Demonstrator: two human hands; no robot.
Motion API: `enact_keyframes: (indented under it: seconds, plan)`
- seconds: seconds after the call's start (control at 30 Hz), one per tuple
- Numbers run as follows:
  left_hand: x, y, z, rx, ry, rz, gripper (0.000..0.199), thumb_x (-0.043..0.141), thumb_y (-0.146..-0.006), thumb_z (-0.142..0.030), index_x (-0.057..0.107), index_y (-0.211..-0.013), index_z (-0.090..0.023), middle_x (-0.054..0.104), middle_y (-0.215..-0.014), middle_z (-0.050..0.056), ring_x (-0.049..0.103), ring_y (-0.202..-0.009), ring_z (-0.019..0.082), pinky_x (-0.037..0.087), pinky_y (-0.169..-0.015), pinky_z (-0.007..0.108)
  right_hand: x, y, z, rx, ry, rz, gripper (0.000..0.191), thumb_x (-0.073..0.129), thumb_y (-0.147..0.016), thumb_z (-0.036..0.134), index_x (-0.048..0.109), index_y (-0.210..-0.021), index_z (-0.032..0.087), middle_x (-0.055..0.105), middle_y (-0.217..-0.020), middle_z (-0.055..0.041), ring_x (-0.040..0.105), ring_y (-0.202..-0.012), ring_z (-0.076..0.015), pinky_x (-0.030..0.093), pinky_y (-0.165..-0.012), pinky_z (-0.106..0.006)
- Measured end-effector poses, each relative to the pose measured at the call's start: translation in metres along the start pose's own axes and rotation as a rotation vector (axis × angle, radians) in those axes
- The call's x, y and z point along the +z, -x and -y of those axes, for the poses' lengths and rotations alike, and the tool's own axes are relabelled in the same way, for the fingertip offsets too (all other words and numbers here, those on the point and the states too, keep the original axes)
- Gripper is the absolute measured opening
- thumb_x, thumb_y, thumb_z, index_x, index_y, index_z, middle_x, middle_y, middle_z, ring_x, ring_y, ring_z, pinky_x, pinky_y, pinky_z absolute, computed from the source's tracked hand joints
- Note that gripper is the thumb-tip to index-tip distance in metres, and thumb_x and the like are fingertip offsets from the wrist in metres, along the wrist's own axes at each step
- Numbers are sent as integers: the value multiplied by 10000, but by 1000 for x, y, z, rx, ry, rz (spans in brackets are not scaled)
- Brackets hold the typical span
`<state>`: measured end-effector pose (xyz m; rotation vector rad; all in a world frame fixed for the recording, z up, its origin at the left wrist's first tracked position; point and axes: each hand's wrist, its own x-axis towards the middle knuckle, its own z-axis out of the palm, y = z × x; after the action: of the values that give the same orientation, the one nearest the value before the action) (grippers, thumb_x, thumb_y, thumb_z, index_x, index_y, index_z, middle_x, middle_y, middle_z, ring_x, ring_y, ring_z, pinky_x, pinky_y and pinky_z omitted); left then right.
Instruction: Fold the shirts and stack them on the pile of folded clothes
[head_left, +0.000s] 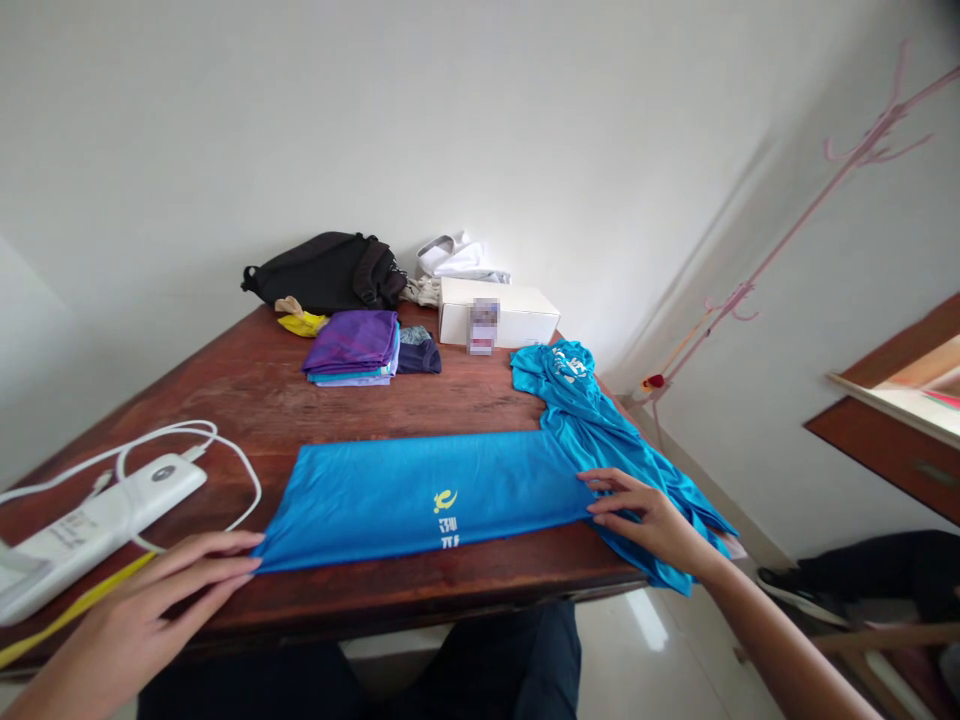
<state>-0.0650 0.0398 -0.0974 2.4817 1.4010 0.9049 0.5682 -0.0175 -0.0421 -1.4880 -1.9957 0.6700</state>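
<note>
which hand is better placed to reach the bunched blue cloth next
Probably the right hand: it is at the right end of the flat blue cloth, close to the bunched blue cloth. The left hand is at the opposite end.

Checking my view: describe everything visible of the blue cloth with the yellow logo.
The blue cloth looks smooth, slightly shiny and apparently folded. It lies in a long, flat strip on the table, bearing a yellow logo above white characters. The left hand touches its near left corner, the right hand its right end, where bunched blue fabric adjoins.
</note>
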Motion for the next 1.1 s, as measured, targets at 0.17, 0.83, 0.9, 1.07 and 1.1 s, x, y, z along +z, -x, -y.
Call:
enact_keyframes:
  seconds: [0.17,0.83,0.9,1.07,1.1]
  plan:
    - [-5,1,-5,-31,3,57,199,617,-862,-487,788,-932,-560,752,-1200,-87,746,-1023,283,605,-941,415,3,3,2,-11,136,47,265,641,-957,469,837,-956,291,639,-1340,-95,641,-1200,-309,519,-1067,-475]
    - [14,-171,-13,-372,-47,377,523,676,-672,-653,714,-951,-211,769,-969,101,713,-925,329,518,-781,372,12,-158,-17,197,277,81,250,688,-832,383,772,-957,184,787,-962,-80,716,-874,-267,547,-799,-356]
    - [11,-173,-14,-351,-20,394,437,698,-660,-628,692,-830,-225,756,-886,68,704,-861,305,495,-738,347,8,-160,-22,193,204,140,241,695,-813,420,751,-840,186,774,-847,-57,697,-786,-241,533,-719,-331]
    - [7,-172,-22,-283,78,320,407,647,-721,-629,606,-764,-227,684,-775,13,645,-757,244,452,-679,312,7,-158,-21,110,180,41,310,666,-829,502,688,-812,193,726,-821,-42,640,-771,-214,490,-677,-306]
    - [7,-171,-22,-284,103,300,421,630,-735,-641,593,-775,-223,670,-771,11,636,-754,239,453,-674,311,8,-158,-21,90,175,19,327,639,-853,516,671,-825,192,714,-824,-42,630,-766,-209,483,-671,-303]
